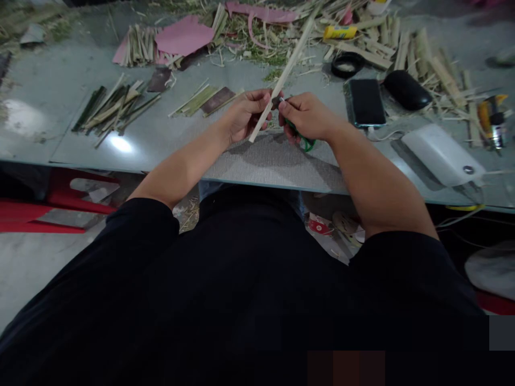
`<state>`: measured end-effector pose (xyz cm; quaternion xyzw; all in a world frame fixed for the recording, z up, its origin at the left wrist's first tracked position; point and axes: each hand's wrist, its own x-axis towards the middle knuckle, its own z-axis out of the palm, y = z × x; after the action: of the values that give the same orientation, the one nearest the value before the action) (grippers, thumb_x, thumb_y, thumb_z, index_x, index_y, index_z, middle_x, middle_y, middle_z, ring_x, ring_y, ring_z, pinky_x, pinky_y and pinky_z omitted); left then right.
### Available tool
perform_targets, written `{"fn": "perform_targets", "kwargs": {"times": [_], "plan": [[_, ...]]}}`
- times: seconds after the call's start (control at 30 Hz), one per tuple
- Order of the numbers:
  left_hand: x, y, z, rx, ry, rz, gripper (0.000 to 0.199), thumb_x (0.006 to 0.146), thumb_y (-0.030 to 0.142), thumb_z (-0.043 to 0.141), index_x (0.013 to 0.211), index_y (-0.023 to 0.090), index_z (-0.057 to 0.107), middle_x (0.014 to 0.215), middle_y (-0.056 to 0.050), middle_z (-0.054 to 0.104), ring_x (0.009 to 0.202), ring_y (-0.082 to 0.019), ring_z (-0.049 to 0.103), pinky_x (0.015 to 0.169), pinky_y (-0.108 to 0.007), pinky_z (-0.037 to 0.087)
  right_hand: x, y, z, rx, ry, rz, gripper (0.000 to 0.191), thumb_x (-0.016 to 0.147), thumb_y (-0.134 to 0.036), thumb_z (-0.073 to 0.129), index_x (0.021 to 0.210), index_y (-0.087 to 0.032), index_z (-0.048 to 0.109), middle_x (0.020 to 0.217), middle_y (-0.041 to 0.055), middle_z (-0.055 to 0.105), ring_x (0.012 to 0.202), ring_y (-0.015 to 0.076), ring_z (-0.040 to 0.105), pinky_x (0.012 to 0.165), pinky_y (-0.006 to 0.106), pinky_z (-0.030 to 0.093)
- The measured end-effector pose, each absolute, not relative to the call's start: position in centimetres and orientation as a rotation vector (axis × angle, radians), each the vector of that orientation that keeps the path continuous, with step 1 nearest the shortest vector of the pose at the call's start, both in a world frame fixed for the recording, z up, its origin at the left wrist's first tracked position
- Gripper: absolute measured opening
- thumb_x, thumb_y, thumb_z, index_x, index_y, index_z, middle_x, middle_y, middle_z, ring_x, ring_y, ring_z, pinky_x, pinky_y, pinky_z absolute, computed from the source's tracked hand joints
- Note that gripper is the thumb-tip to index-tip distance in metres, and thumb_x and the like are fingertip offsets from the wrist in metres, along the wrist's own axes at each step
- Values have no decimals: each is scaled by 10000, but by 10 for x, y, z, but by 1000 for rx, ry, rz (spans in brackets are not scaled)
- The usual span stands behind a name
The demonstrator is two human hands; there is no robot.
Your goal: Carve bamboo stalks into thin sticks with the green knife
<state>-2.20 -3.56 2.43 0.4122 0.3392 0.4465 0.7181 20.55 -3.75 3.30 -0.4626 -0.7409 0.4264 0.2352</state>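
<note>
A long pale strip [293, 60] slants from the back of the table down between my hands, its lower end over the table's front part. My left hand [250, 113] is closed round the strip near that end. In my right hand [302, 115] are green-handled scissors [306, 143], fingers wrapped round the handles. A small dark piece [276, 101] touches the strip between my fingertips; I cannot make out whether it belongs to the scissors.
Cut strips [110, 110] lie in a pile at left, pink paper [185, 35] behind. On the right are a black tape roll [346, 65], a phone [366, 102], a black case [407, 90], a white power bank [442, 154] with cables and a yellow glue stick [340, 32].
</note>
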Motion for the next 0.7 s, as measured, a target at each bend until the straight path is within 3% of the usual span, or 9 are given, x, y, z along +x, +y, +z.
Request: {"fn": "perform_targets", "kwargs": {"times": [0.27,0.47,0.57,0.7], "plan": [[-23,-34,24,885,762,967,378,1331,128,647,1058,229,888,765,18,710,641,-94,627,514,-213,510,204,-39,37,-1318,-2065,1137,835,1376,-929,623,807,-317,628,565,-7,632,530,227,587,654,397,450],[-21,-30,17,950,813,988,204,1243,185,790,1192,336,918,769,43,774,671,-117,637,548,-211,523,206,-35,32,-1310,-2153,951,912,1353,-963,583,701,-327,613,604,58,635,658,284,659,842,462,589],[-21,-30,17,967,829,958,269,1282,164,753,1079,286,880,765,51,778,655,-96,644,542,-211,542,205,-34,30,-1374,-2171,867,949,1368,-979,484,681,-330,570,605,75,618,652,280,644,876,480,589],[-21,-31,20,956,797,946,379,1327,101,687,993,205,833,741,45,736,624,-72,659,526,-222,560,204,-34,30,-1439,-2172,687,881,1281,-1049,548,715,-374,531,601,49,521,680,344,609,902,541,601]]}}
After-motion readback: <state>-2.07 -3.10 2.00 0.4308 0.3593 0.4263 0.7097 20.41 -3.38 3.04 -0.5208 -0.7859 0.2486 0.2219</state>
